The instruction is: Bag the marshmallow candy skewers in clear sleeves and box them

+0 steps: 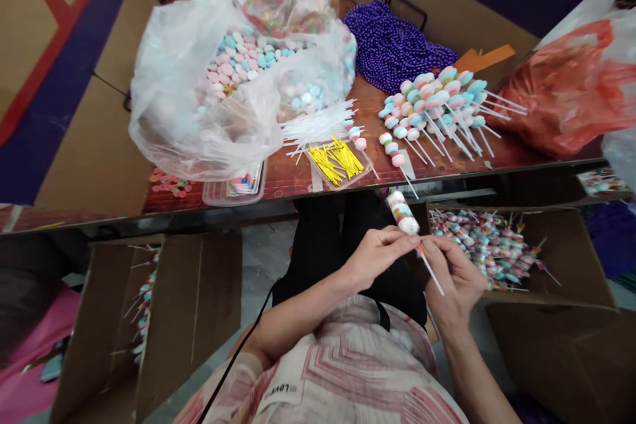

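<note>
Over my lap, just below the table edge, my hands meet on a skewer of pastel candy-like pieces (402, 212) with a white stick. It leans up and to the left and seems to be in a clear wrapper. My left hand (380, 252) pinches it right under the lowest piece. My right hand (456, 271) is closed at the stick just below, where a small yellowish-red bit shows between the fingers; I cannot make out whether it is a tie. On the table lie a tray of yellow twist ties (336, 162), a finished-looking loose skewer (392, 150) and white sticks (320, 122).
A large plastic bag (173, 93) of pastel pieces stands at left. Piled skewers (437, 103), purple bead strings (392, 46) and a red bag (556, 93) lie to the right. Open cardboard boxes (571, 265) with wrapped skewers sit below, on both sides. A cable crosses my left arm.
</note>
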`<move>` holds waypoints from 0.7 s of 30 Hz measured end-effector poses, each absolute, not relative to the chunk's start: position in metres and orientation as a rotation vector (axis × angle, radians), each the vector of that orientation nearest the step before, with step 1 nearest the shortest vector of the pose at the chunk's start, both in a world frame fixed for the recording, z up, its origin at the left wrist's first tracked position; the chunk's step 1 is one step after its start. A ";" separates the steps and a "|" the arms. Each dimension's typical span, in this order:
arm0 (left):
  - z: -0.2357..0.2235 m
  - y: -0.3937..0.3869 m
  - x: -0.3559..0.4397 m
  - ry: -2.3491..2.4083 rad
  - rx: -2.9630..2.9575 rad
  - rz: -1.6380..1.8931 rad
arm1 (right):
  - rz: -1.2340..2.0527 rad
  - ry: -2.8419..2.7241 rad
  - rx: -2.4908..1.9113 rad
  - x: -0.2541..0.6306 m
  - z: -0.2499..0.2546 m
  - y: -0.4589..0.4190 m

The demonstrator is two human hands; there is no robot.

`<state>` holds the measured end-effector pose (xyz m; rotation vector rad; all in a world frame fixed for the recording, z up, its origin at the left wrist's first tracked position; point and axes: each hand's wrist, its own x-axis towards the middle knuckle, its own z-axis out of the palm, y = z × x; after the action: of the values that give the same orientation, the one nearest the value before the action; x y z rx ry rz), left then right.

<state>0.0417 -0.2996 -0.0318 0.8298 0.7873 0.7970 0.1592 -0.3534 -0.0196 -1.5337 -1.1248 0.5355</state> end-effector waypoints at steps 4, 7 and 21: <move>-0.033 -0.301 0.058 0.845 0.725 0.909 | 0.820 -1.030 -1.618 0.173 -0.031 -0.373; -0.038 -0.296 0.065 0.893 0.773 0.834 | 1.048 -0.916 -1.568 0.176 -0.044 -0.382; -0.012 -0.229 -0.130 1.641 1.379 1.351 | 1.110 -0.163 -1.481 0.234 -0.108 -0.338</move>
<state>-0.1300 -0.2288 -0.0122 1.3788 1.6409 1.3514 0.2336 -0.3379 -0.1078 -1.4813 -0.1628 1.1104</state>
